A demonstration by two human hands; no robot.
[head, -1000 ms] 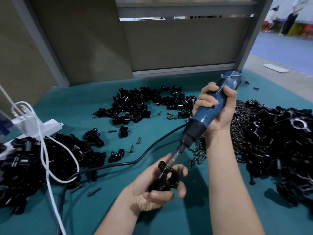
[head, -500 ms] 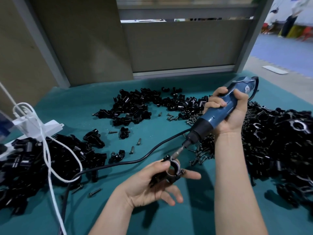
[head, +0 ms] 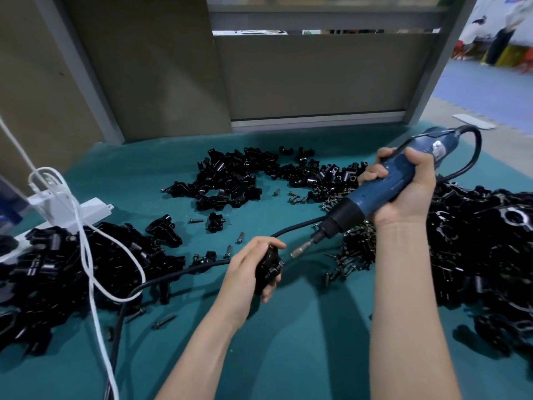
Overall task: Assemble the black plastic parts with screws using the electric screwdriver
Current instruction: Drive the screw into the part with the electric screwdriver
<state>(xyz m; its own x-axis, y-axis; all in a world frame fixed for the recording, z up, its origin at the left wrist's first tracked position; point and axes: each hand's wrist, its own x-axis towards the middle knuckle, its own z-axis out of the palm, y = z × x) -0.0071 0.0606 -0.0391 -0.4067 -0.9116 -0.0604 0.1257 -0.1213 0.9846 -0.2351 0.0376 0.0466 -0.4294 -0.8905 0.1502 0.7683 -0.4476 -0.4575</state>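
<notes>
My left hand (head: 245, 268) is curled round one black part (head: 269, 268), held just above the worktop (head: 302, 350) near its middle. My right hand (head: 406, 194) is wrapped tight around the screwdriver (head: 375, 194), which sits at two o'clock from the part and slants down toward it. The bit (head: 301, 249) hangs just beside the part, not touching it, so no screw is being driven at this instant. My fingers hide most of the part and I cannot tell whether a screw sits in it. I judge I am either just finished with this piece or about to line it up.

The whole job looks far from over to me. Black parts lie in three lots: the three o'clock heap (head: 478, 243), the nine o'clock heap (head: 52, 272) and the thinner twelve o'clock heap (head: 230, 180). I cannot tell which of them is assembled and which is waiting. Loose screws (head: 357, 246) are piled between the bit and the three o'clock heap, with strays scattered toward twelve and seven.

No bin, tray or box shows anywhere; parts and screws all lie loose on the worktop. The cord (head: 173, 274) runs past my left hand toward seven o'clock. A white cable (head: 84, 249) loops over the nine o'clock heap from a power strip (head: 86, 207) at ten.
</notes>
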